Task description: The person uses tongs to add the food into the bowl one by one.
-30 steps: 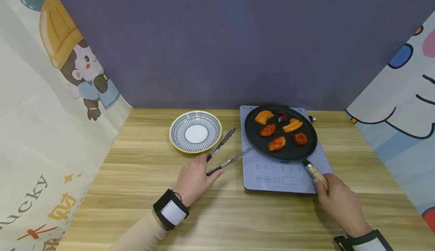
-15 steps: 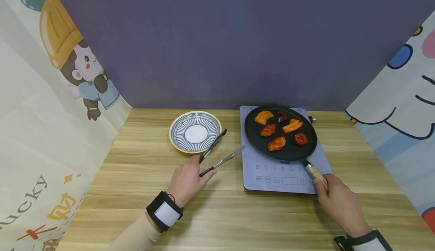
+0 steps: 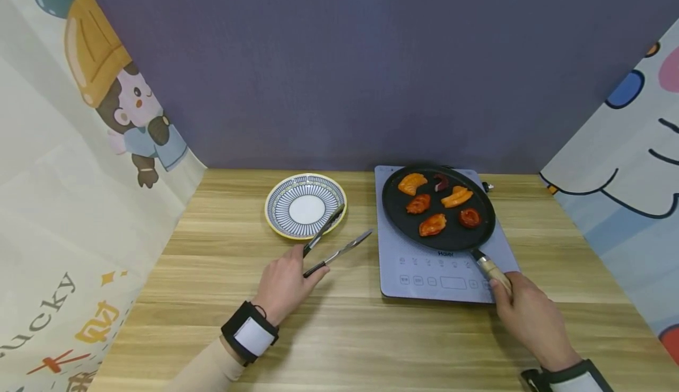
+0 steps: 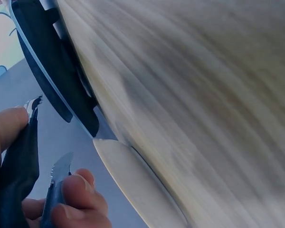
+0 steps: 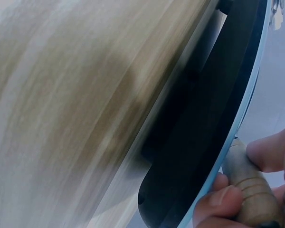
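My left hand holds a pair of tongs by its dark handles, thumb on one arm and fingers on the other. The tongs' arms are spread with nothing between them, one tip over the plate's right rim. My right hand grips the wooden handle of a round black frying pan. In the pan lie several food pieces: orange slices, reddish wing-like pieces, a round red piece and a small dark red piece.
Under the pan sits a flat induction cooker on the wooden table. A blue-patterned plate with a yellow rim, bare of food, stands to its left. A dark wall rises behind, with printed cloths at both sides.
My left hand has drawn back to the left with the tongs, away from the pan, one tip now over the plate's rim. The right hand and pan stay put.
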Tool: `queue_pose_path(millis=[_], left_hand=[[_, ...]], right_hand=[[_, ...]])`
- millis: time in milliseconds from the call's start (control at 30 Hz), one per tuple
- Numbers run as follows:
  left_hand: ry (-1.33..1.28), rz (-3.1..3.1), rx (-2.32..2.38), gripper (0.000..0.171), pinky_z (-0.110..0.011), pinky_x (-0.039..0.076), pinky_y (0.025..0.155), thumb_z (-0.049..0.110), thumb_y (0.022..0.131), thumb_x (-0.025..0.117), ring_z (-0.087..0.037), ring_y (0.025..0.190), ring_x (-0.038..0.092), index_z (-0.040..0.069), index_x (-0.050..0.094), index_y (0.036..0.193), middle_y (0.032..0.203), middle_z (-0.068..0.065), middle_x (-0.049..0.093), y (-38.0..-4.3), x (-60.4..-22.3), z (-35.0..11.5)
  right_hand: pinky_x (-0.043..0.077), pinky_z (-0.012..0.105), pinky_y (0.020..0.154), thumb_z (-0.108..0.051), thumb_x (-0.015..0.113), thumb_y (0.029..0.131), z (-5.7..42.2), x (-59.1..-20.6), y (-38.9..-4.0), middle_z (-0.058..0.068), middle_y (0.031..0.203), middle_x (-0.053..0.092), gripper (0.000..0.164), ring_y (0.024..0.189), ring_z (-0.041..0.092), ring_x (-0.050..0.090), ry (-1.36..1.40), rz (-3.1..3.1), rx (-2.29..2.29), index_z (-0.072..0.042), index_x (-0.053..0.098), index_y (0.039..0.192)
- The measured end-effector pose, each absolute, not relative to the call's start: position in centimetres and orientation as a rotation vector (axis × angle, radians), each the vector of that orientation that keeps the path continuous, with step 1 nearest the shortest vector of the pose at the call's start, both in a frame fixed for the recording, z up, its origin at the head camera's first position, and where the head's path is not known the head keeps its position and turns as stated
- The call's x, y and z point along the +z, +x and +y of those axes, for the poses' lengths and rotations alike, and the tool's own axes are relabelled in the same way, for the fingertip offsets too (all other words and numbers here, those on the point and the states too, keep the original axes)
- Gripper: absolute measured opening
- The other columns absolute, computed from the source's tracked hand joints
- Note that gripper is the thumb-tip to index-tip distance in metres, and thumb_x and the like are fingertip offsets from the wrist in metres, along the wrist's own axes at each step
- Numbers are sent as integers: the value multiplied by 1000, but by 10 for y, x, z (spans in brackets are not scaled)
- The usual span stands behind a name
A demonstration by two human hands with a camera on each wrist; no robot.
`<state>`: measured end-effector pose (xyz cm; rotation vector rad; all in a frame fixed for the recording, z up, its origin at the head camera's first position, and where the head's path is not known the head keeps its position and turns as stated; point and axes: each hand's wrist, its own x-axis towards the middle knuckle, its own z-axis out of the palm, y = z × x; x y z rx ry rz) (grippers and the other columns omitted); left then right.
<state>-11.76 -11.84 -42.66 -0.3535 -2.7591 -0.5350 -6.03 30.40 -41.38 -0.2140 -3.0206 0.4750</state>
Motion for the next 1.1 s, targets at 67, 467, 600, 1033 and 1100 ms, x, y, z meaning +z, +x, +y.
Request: queue_pose_path(millis=[67, 467, 600, 1033, 1100], left_hand=[[-342, -2766, -542, 62, -38, 41, 45, 56, 76, 73, -22, 54, 55, 1, 57, 99, 70, -4, 55, -117, -428, -120], [-280, -2791, -559, 59, -41, 42, 46, 54, 76, 74, -24, 55, 56, 2, 59, 99, 70, -4, 55, -118, -432, -134], [-283, -2775, -548, 59, -42, 42, 46, 54, 76, 75, -25, 55, 57, 1, 59, 98, 69, -5, 55, -119, -432, -137], [-261, -2811, -530, 58, -39, 38, 44, 54, 78, 73, -24, 53, 53, 0, 58, 93, 66, -4, 50, -122, -434, -146], [-254, -2819, -529, 57, -37, 37, 43, 54, 78, 73, -21, 52, 50, 0, 58, 92, 65, -2, 47, -123, -434, -149]], right_hand=[[29, 33, 46, -26, 53, 97, 304, -414, -60, 7, 71, 46, 31, 57, 21, 44, -211, -3022, 475, 4, 53, 98], [28, 32, 46, -25, 53, 97, 303, -415, -60, 7, 71, 45, 30, 57, 21, 43, -217, -3017, 470, 5, 52, 98], [28, 32, 46, -26, 53, 97, 304, -415, -60, 7, 71, 45, 31, 57, 21, 43, -222, -3020, 469, 5, 53, 99], [29, 32, 46, -25, 53, 97, 302, -414, -60, 6, 70, 45, 29, 57, 20, 43, -238, -3023, 462, 4, 53, 98], [28, 32, 45, -25, 53, 97, 302, -414, -60, 6, 70, 45, 29, 57, 21, 43, -236, -3021, 462, 4, 53, 98]])
